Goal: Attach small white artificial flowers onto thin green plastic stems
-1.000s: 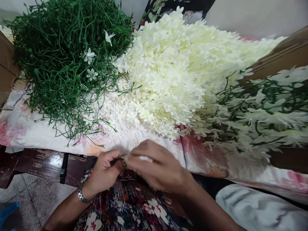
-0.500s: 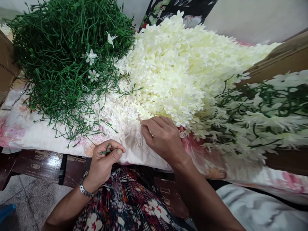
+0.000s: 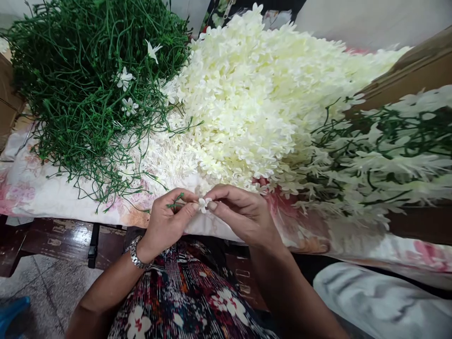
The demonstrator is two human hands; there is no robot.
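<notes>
Between my two hands, just above the cloth's front edge, is a small white artificial flower (image 3: 204, 205). My left hand (image 3: 173, 214) is closed in a pinch on a green plastic stem (image 3: 175, 202), whose forked end sticks out above the fingers. My right hand (image 3: 243, 212) pinches the white flower from the right side, thumb and forefinger at its petals. The fingertips of both hands nearly meet at the flower. Behind them lie thin white stamens (image 3: 165, 162) in a loose heap, and a large pile of cream-white petals (image 3: 243, 103).
At the left rises a tangled heap of green stems (image 3: 88, 70) with a few white flowers on it. Finished-looking flower sprays (image 3: 391, 160) lie at the right before a cardboard box (image 3: 395, 75). A flowered cloth (image 3: 84, 202) covers the work surface.
My right hand has come from the pile's edge toward my left hand, with a white flower now in its fingers. My left hand has moved up and right, still pinching the stem.
</notes>
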